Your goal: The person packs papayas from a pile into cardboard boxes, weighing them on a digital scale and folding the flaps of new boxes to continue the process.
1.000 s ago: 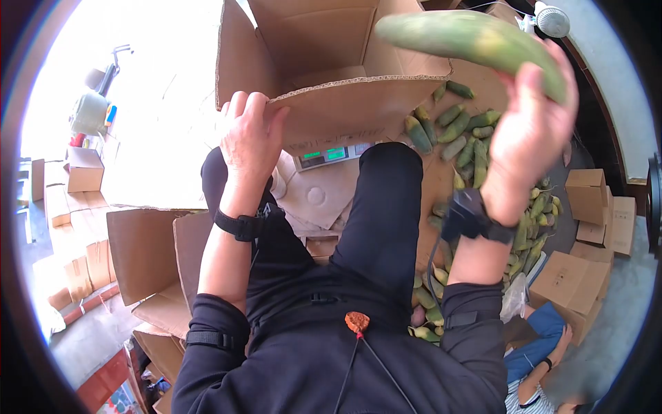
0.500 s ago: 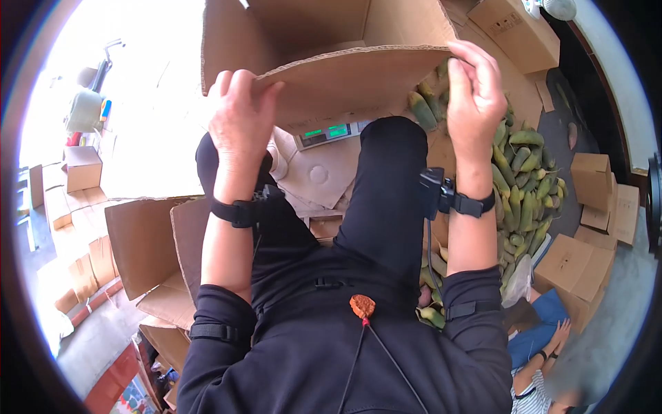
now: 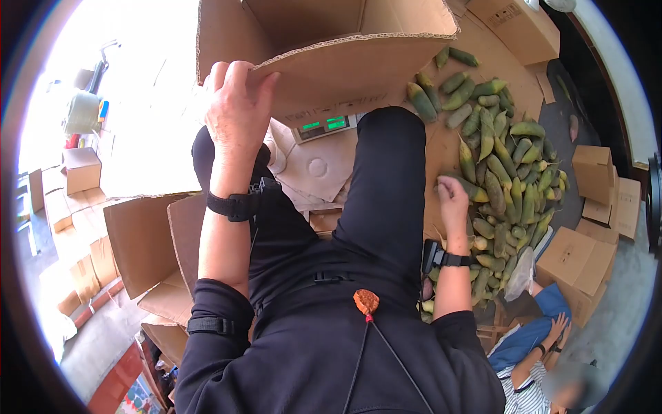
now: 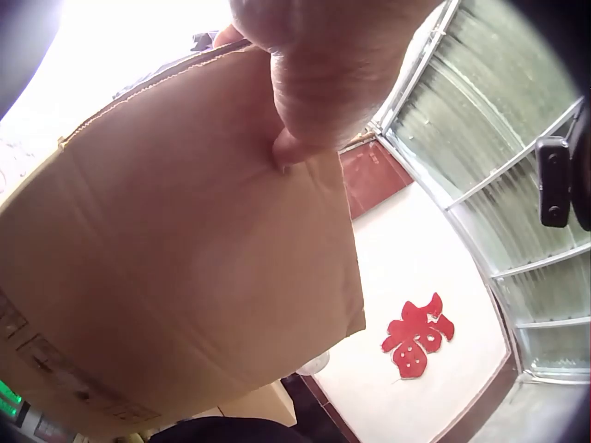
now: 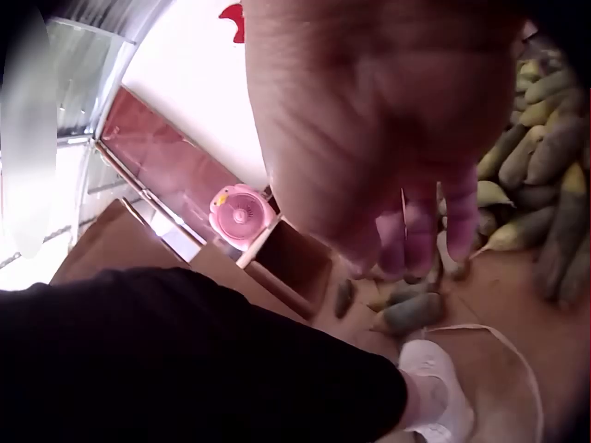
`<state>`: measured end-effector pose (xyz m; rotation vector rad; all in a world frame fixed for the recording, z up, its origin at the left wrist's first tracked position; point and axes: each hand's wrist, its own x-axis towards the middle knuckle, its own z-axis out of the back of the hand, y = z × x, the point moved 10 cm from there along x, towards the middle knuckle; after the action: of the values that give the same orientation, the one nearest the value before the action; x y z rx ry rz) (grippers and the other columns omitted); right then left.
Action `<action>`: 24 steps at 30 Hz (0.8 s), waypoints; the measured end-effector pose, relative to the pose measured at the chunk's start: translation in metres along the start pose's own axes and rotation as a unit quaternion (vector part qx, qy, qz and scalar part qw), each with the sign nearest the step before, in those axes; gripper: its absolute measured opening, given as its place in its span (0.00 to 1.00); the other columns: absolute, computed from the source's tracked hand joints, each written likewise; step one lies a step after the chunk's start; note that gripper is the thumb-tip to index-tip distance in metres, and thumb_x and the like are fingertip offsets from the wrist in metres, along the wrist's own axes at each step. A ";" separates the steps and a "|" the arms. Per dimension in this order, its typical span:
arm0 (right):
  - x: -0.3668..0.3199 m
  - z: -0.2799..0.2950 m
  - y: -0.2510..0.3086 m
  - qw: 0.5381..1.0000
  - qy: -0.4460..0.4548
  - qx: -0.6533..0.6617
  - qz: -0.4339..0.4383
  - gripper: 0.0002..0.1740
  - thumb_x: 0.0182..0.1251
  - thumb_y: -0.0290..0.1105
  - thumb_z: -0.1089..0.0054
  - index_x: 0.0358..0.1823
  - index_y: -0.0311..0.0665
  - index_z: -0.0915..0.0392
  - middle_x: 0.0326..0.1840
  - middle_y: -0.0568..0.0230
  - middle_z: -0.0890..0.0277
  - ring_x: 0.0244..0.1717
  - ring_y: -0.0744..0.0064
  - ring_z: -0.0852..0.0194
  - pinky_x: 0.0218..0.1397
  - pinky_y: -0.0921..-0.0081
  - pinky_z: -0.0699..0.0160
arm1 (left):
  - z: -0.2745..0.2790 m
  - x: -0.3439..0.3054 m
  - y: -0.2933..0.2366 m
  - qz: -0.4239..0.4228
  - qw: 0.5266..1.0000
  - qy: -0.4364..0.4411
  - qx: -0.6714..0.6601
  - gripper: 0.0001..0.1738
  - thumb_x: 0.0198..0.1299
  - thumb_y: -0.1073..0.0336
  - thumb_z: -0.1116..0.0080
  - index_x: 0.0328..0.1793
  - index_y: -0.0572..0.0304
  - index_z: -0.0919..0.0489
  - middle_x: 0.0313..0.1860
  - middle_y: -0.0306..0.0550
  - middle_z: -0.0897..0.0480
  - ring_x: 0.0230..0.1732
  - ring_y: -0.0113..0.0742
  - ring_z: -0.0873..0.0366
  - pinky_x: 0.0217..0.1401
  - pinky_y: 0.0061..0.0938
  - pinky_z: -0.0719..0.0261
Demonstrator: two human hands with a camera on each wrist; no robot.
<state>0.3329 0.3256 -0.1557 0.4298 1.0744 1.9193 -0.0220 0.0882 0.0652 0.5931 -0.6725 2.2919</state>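
My left hand (image 3: 238, 103) grips the front flap of a large cardboard box (image 3: 345, 69), fingers over the top edge and thumb on the outer face. In the left wrist view the thumb presses against the brown cardboard (image 4: 185, 231). My right hand (image 3: 453, 203) is low at the near left side of a heap of green radishes (image 3: 514, 159), beside a radish (image 3: 471, 190). Its fingers hang loosely bent in the right wrist view, with nothing between them. The bottom of the box is hidden behind its flap.
A scale (image 3: 321, 129) with green digits stands under the box. Another open carton (image 3: 141, 241) is at my left. Cartons (image 3: 576, 269) line the right side, near a seated person (image 3: 527, 352). A pink fan (image 5: 242, 217) shows in the right wrist view.
My right hand held up a large radish, then was empty-handed at the flap's right corner, and has come down to the heap. My left hand stayed on the flap.
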 end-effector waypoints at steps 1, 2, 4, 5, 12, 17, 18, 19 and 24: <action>-0.010 -0.004 -0.011 1.000 0.011 -0.021 -0.016 0.10 0.61 0.23 0.44 0.44 0.33 0.22 0.40 0.56 0.22 0.41 0.69 0.22 0.47 0.76 0.26 | 0.001 0.000 -0.002 -0.002 1.000 -0.002 0.004 0.16 0.52 0.57 0.34 0.37 0.58 0.25 0.37 0.45 0.25 0.38 0.47 0.23 0.37 0.37 0.24; -0.018 -0.008 -0.021 0.998 0.021 -0.043 -0.031 0.10 0.60 0.23 0.44 0.44 0.33 0.22 0.40 0.54 0.21 0.41 0.67 0.22 0.47 0.75 0.25 | 0.001 0.000 -0.003 -0.005 1.000 -0.003 0.008 0.16 0.52 0.57 0.34 0.38 0.57 0.25 0.37 0.45 0.25 0.38 0.47 0.23 0.37 0.37 0.24; -0.027 -0.018 -0.039 0.996 0.044 -0.054 -0.051 0.10 0.60 0.24 0.44 0.43 0.34 0.22 0.40 0.53 0.21 0.40 0.65 0.21 0.46 0.74 0.25 | 0.001 0.000 -0.002 -0.006 1.000 -0.003 0.010 0.16 0.52 0.57 0.34 0.38 0.57 0.25 0.37 0.45 0.25 0.39 0.47 0.23 0.38 0.37 0.24; -0.030 -0.023 -0.044 0.993 0.068 -0.065 -0.070 0.10 0.60 0.25 0.44 0.43 0.34 0.22 0.39 0.52 0.21 0.40 0.63 0.20 0.45 0.73 0.24 | 0.001 0.000 -0.002 -0.006 1.000 -0.004 0.013 0.16 0.52 0.57 0.34 0.38 0.57 0.25 0.37 0.45 0.25 0.39 0.47 0.22 0.38 0.37 0.24; -0.030 -0.025 -0.032 0.994 0.070 -0.053 -0.068 0.10 0.63 0.25 0.45 0.44 0.31 0.23 0.37 0.57 0.20 0.38 0.72 0.22 0.45 0.78 0.25 | -0.001 -0.002 -0.002 0.001 1.000 0.003 0.018 0.15 0.53 0.56 0.35 0.38 0.56 0.25 0.37 0.45 0.25 0.39 0.46 0.22 0.39 0.37 0.23; -0.030 -0.032 -0.033 0.993 0.086 -0.035 -0.069 0.10 0.63 0.25 0.45 0.45 0.31 0.23 0.37 0.56 0.20 0.38 0.71 0.21 0.44 0.77 0.25 | 0.001 -0.001 -0.002 0.026 1.000 -0.001 0.000 0.14 0.49 0.58 0.34 0.37 0.55 0.25 0.36 0.45 0.25 0.38 0.49 0.24 0.36 0.39 0.25; -0.031 -0.031 -0.031 0.993 0.090 -0.024 -0.067 0.10 0.63 0.25 0.45 0.45 0.31 0.23 0.37 0.56 0.20 0.38 0.71 0.21 0.44 0.77 0.25 | 0.000 -0.001 -0.003 0.024 1.000 0.002 -0.003 0.14 0.49 0.58 0.34 0.37 0.55 0.25 0.36 0.45 0.25 0.38 0.49 0.24 0.36 0.39 0.25; -0.032 -0.030 -0.031 0.993 0.087 -0.024 -0.071 0.10 0.63 0.25 0.45 0.45 0.31 0.23 0.37 0.56 0.20 0.38 0.71 0.21 0.44 0.77 0.25 | 0.001 -0.001 -0.003 0.025 1.000 0.002 0.004 0.15 0.50 0.58 0.34 0.37 0.55 0.25 0.36 0.45 0.25 0.38 0.49 0.24 0.36 0.39 0.25; -0.032 -0.032 -0.028 0.992 0.092 -0.022 -0.079 0.11 0.64 0.26 0.45 0.45 0.30 0.23 0.37 0.54 0.20 0.39 0.68 0.21 0.45 0.76 0.25 | 0.000 -0.001 -0.003 0.036 0.999 0.004 0.020 0.15 0.51 0.57 0.35 0.38 0.55 0.25 0.38 0.45 0.25 0.40 0.49 0.23 0.38 0.39 0.25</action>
<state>0.3451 0.2893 -0.1932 0.1400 1.1471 1.8633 -0.0189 0.0895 0.0658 0.5871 -0.6558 2.3785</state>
